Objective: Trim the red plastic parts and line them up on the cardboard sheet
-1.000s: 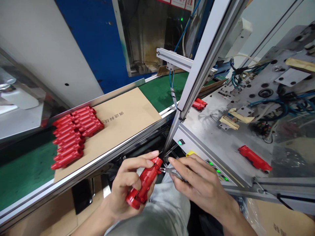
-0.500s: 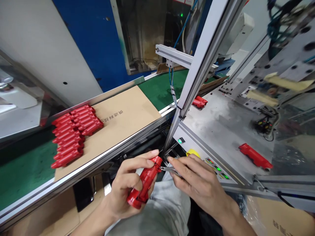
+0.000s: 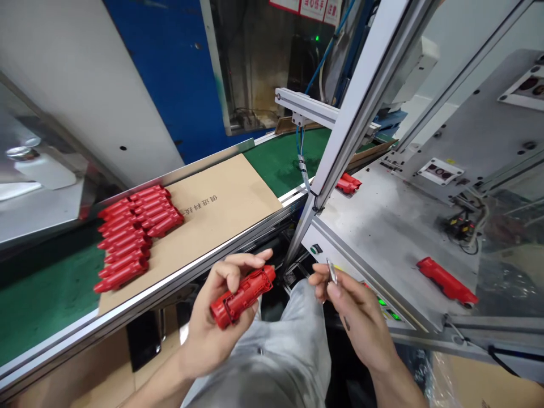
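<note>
My left hand (image 3: 216,317) is wrapped round a red plastic housing (image 3: 242,297), its ribbed, recessed side facing up and its narrower end pointing right. The forefinger is lifted off the part. To the right, my right hand (image 3: 357,306) is closed on a slim metal tool with a blade-like tip (image 3: 331,272), which points up, apart from the housing. Its handle is mostly hidden by the fingers. Several similar red housings (image 3: 127,243) lie in two rows at the left end of a cardboard sheet (image 3: 221,187).
The cardboard lies on a green conveyor belt (image 3: 42,300). An aluminium post (image 3: 357,96) rises between belt and machine. On the machine's metal table (image 3: 382,226) lie a red housing (image 3: 446,280) and further red parts (image 3: 348,183). Lit buttons (image 3: 389,309) sit on its front panel.
My right hand has drawn the tool away from the housing, to the right, and turned its tip up. My left hand has tilted the housing flatter and rolled it.
</note>
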Demonstrator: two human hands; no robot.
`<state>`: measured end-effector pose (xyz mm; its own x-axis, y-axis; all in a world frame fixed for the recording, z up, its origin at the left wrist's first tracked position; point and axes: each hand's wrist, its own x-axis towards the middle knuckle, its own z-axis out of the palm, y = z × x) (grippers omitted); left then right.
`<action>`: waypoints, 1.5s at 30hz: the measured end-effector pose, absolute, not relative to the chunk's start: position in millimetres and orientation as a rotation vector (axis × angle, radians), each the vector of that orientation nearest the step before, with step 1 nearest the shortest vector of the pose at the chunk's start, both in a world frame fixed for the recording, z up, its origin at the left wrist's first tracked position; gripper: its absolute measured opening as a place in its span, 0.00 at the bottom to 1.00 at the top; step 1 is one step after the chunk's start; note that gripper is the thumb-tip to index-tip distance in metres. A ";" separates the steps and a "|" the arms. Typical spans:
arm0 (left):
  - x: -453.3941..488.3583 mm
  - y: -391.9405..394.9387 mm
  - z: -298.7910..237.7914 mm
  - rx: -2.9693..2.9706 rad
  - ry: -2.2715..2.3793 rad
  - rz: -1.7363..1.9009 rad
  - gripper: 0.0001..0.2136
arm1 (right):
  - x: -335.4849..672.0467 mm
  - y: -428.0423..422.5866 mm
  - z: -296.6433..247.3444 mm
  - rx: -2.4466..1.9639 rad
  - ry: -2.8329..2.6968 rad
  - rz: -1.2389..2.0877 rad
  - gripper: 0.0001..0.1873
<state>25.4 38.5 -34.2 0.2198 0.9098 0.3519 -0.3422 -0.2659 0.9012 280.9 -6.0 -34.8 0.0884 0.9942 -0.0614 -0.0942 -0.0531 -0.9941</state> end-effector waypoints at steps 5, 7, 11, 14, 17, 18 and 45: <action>26.7 44.7 -30.2 1.410 0.583 1.316 0.09 | 266.6 -13.8 -20.1 -1.245 -1.710 0.645 0.19; 29.0 44.2 -25.6 1.528 0.646 1.307 0.12 | 258.4 -10.6 -9.4 -1.120 -1.878 0.297 0.20; 33.0 40.1 -13.1 1.701 0.841 1.236 0.15 | 248.4 -4.2 8.3 -0.987 -1.977 -0.043 0.19; 33.8 37.8 -6.9 1.777 0.896 1.171 0.12 | 248.3 -1.8 15.5 -0.973 -2.023 -0.141 0.20; 32.7 35.8 -5.5 1.849 0.959 1.084 0.10 | 250.1 -0.5 18.7 -0.964 -2.066 -0.159 0.22; 32.3 34.9 -5.5 1.869 0.988 1.052 0.09 | 250.4 -0.2 19.1 -0.957 -2.078 -0.162 0.22; 32.2 22.9 -6.2 2.128 1.092 0.941 0.09 | 247.3 -14.3 26.1 -1.170 -2.276 -0.583 0.26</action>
<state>32.2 22.9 -6.2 0.4209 0.8455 0.3284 0.4497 -0.5090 0.7340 247.3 -14.3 26.1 -0.4976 0.6130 0.6136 0.8326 0.5360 0.1397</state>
